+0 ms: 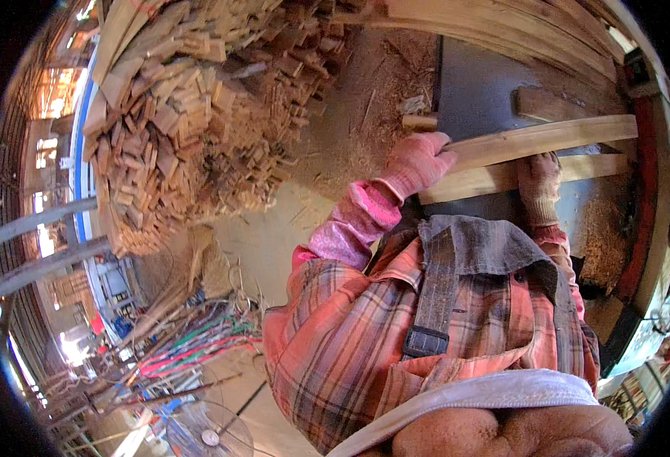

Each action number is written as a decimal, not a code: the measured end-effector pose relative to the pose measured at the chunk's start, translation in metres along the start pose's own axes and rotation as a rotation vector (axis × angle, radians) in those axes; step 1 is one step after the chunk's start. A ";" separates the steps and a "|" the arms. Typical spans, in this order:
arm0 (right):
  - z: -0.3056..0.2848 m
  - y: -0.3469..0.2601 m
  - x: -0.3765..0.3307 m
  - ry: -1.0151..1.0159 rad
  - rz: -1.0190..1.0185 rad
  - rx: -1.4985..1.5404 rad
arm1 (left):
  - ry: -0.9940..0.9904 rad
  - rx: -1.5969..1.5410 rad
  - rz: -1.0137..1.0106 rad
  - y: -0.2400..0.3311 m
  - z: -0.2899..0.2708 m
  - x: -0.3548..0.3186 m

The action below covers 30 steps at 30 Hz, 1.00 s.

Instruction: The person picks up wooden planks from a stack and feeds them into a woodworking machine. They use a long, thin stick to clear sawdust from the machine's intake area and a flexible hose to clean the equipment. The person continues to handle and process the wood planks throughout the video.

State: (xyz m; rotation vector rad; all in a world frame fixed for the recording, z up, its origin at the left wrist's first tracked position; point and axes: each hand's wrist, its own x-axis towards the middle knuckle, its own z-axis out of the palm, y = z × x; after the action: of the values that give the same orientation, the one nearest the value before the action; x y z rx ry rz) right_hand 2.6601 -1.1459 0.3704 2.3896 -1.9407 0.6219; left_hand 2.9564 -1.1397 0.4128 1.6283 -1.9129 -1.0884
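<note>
My left hand, in a pinkish knit glove, is closed around the left end of a long pale wooden board. A second wooden board lies just nearer to me, roughly alongside the first. My right hand, in a paler work glove, reaches over this nearer board and its curled fingers grip it, close to the far board's lower edge. Both boards extend to the right over a grey metal surface. The undersides of the boards and my thumbs are mostly hidden.
A big heap of wood offcuts fills the left and far left. Long planks lie along the far side, and a short wood piece rests on the metal. Sawdust and a red frame are at right; a fan stands lower left.
</note>
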 end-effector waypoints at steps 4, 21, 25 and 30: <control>-0.008 0.005 -0.010 0.003 -0.043 0.045 | 0.024 0.160 0.028 0.002 0.022 -0.028; -0.012 0.022 -0.054 0.020 0.035 0.160 | -0.248 0.434 0.164 0.021 0.042 -0.065; -0.031 -0.025 -0.088 0.016 0.388 0.583 | -0.255 0.302 0.205 -0.010 0.025 -0.083; -0.103 -0.078 -0.123 -0.230 0.680 1.106 | -0.313 0.118 0.180 -0.040 0.019 -0.112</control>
State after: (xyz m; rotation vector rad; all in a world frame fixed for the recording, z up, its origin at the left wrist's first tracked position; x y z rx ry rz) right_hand 2.6833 -0.9864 0.4470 2.1175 -3.1060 1.9464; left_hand 2.9950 -1.0274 0.3908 1.3729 -2.3127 -1.2340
